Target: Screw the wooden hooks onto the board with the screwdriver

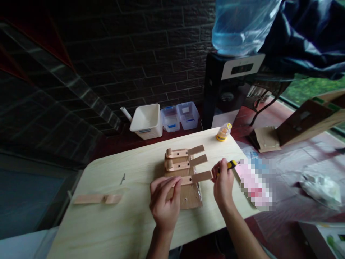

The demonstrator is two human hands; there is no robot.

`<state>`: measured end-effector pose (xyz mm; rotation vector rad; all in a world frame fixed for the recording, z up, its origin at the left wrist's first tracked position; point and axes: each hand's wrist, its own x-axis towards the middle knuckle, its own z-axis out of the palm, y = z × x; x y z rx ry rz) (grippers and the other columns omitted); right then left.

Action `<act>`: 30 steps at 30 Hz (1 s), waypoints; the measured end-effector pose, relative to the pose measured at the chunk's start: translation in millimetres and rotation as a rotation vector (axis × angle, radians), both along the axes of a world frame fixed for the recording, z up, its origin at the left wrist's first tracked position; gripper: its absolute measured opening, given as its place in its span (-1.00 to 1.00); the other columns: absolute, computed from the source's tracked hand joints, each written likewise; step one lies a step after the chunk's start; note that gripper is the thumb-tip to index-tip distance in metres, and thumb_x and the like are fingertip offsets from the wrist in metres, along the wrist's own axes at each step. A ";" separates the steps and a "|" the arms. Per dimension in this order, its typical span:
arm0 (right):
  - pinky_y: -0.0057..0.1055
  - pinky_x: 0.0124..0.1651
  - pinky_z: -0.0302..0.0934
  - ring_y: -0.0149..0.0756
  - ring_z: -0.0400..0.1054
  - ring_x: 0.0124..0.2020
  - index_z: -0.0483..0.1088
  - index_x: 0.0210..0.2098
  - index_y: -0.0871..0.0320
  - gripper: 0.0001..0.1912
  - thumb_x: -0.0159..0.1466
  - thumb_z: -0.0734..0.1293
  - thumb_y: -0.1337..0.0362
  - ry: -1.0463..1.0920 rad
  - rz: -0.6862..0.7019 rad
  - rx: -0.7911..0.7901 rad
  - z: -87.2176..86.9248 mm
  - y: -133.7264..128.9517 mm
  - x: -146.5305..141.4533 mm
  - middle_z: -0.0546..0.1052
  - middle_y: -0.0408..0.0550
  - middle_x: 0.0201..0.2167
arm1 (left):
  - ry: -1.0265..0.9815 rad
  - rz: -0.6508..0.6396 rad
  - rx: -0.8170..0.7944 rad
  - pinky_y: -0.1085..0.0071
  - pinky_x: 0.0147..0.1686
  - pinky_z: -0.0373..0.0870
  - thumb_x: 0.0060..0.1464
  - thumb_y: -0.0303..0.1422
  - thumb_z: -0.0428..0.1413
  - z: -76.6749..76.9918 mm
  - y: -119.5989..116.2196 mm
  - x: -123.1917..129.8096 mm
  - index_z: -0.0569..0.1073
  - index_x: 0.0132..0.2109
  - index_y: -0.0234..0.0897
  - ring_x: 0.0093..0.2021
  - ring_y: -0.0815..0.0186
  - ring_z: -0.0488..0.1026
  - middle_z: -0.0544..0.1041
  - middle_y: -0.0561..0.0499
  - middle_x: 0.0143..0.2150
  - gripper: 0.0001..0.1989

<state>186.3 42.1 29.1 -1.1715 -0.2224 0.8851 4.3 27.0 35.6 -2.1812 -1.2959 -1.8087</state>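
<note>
A cardboard piece (190,199) lies on the pale wooden table, with three tan strips across it. The far strip (178,153) and the middle strip (181,166) each curl at the left end and show dark round dots. My left hand (165,201) pinches the left end of the near strip (201,177), its fingertips closed there. Beside that strip's right end, my right hand (224,183) is wrapped round a yellow and black screwdriver (231,165), whose tip points right, away from the strips.
Another tan strip (90,199) and a small dark metal piece (123,178) lie on the table's left. A clear bottle with yellow parts (223,132) stands at the far right corner. Bins (147,121) and a water dispenser (215,90) are behind the table (107,230).
</note>
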 end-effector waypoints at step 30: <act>-0.45 -0.44 0.23 -0.42 0.34 -0.56 0.39 -0.41 0.06 -0.59 0.47 0.48 0.00 -0.285 0.023 0.072 -0.1 -30.2 -16.1 0.45 -0.25 -0.56 | -0.452 0.162 -0.527 0.57 -0.27 0.73 0.40 -0.12 0.35 3.0 0.6 6.2 0.67 -0.09 -0.21 -0.30 0.32 0.77 0.79 -0.01 -0.24 -0.75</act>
